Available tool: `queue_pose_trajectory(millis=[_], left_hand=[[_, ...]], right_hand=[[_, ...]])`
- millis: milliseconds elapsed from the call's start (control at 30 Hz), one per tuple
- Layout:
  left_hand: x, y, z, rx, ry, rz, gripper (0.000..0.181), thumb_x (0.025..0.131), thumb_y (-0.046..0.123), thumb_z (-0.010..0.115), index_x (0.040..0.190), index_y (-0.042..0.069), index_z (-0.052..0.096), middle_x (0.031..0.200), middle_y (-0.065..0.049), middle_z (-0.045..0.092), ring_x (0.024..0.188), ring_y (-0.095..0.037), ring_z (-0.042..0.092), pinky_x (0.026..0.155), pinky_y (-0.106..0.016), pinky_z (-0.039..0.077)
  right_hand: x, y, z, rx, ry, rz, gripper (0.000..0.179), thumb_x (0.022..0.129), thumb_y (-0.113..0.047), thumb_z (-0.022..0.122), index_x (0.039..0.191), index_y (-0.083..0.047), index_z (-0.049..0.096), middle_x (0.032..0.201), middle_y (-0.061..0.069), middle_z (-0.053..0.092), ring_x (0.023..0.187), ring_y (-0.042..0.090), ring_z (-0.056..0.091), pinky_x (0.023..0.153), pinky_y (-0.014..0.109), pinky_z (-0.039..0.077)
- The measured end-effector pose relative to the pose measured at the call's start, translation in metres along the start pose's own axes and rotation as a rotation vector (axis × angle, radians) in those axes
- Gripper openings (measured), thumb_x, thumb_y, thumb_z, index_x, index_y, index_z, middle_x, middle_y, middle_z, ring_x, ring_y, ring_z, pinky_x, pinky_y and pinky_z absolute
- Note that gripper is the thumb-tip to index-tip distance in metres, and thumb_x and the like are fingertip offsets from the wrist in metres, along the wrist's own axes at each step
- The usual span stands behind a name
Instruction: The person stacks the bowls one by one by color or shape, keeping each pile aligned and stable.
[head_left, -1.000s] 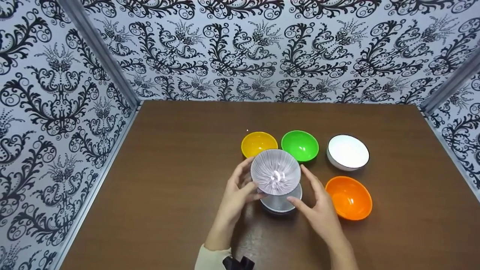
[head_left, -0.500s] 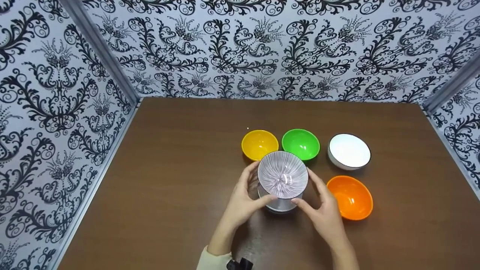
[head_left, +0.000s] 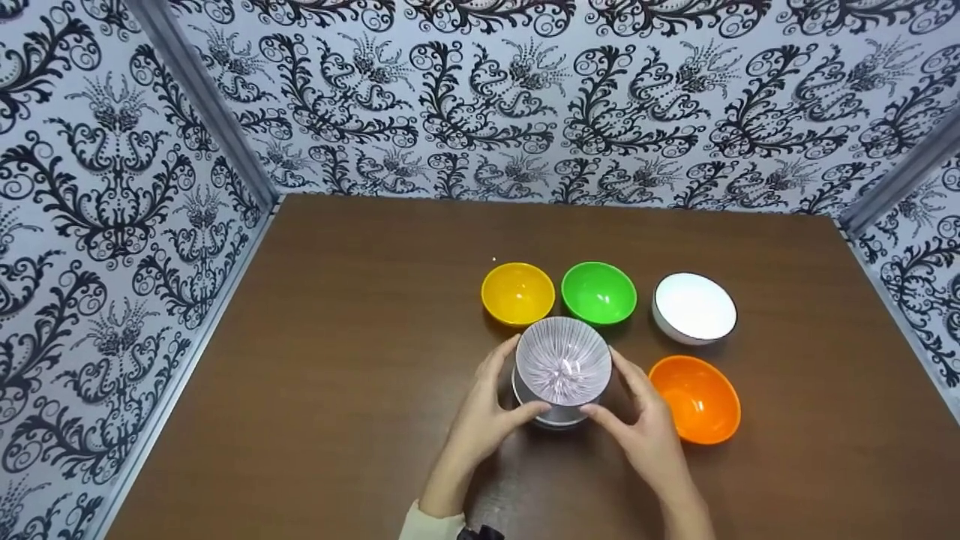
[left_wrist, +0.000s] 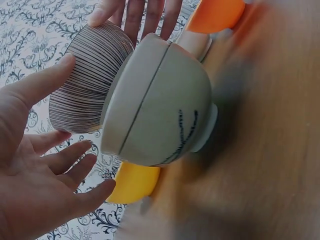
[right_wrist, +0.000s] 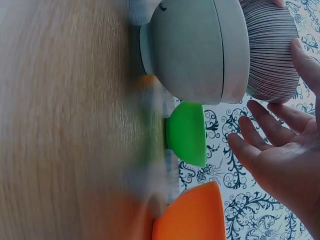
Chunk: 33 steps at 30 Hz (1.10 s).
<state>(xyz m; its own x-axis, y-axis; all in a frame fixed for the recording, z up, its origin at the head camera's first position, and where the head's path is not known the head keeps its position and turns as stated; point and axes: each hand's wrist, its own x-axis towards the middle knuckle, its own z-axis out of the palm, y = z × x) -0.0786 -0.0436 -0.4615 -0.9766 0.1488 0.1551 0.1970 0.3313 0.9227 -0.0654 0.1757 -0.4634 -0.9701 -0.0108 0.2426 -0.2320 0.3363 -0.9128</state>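
Both hands hold a small bowl with fine dark stripes [head_left: 564, 361], thumbs at its near rim and fingers along its sides. My left hand [head_left: 484, 416] is on its left side, my right hand [head_left: 649, 420] on its right. Directly beneath it stands a stack of pale nested bowls [left_wrist: 172, 100], with a dark line around the outside and a dark branch-like mark. In both wrist views the striped bowl's base is right at the stack's mouth. From the head, the striped bowl covers most of the stack.
Behind the stack sit a yellow bowl [head_left: 517, 294] and a green bowl [head_left: 598, 293]. A white bowl with a dark rim [head_left: 694, 307] is at the back right, an orange bowl [head_left: 696, 400] right of my right hand. Patterned walls [head_left: 480, 97] border the brown table [head_left: 337, 337].
The striped bowl has shifted slightly right and come closer over the stack. My left thumb has moved to its near rim, and my right hand has closed in on its right side.
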Motion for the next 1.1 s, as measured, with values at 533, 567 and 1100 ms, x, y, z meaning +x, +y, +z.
queue_pose_trajectory(millis=[533,567,1100], left_hand=[[-0.007,-0.015,0.007,0.037,0.012,0.012,0.087,0.078,0.026,0.085,0.15,0.004,0.042,0.154,-0.021,0.042,0.143,-0.036,0.041,0.12,-0.054,0.032],[-0.007,-0.015,0.007,0.039,0.01,0.011,0.087,0.078,0.026,0.085,0.15,0.003,0.041,0.154,-0.021,0.042,0.143,-0.036,0.041,0.12,-0.055,0.032],[-0.011,-0.019,0.009,0.035,-0.013,-0.042,0.089,0.079,0.029,0.085,0.151,0.004,0.039,0.156,-0.02,0.039,0.144,-0.034,0.04,0.12,-0.055,0.031]], right_hand=[[-0.005,0.011,0.002,-0.07,-0.006,0.003,0.075,0.075,-0.011,0.086,0.142,-0.006,0.055,0.141,0.014,0.058,0.125,-0.011,0.046,0.107,0.001,0.029],[-0.005,0.011,0.002,-0.068,-0.006,0.0,0.074,0.075,-0.011,0.086,0.142,-0.006,0.055,0.141,0.014,0.058,0.125,-0.01,0.046,0.107,0.001,0.029],[-0.009,0.014,0.003,-0.013,-0.026,0.052,0.074,0.075,-0.007,0.085,0.142,-0.006,0.055,0.14,0.015,0.057,0.128,0.017,0.054,0.103,0.002,0.036]])
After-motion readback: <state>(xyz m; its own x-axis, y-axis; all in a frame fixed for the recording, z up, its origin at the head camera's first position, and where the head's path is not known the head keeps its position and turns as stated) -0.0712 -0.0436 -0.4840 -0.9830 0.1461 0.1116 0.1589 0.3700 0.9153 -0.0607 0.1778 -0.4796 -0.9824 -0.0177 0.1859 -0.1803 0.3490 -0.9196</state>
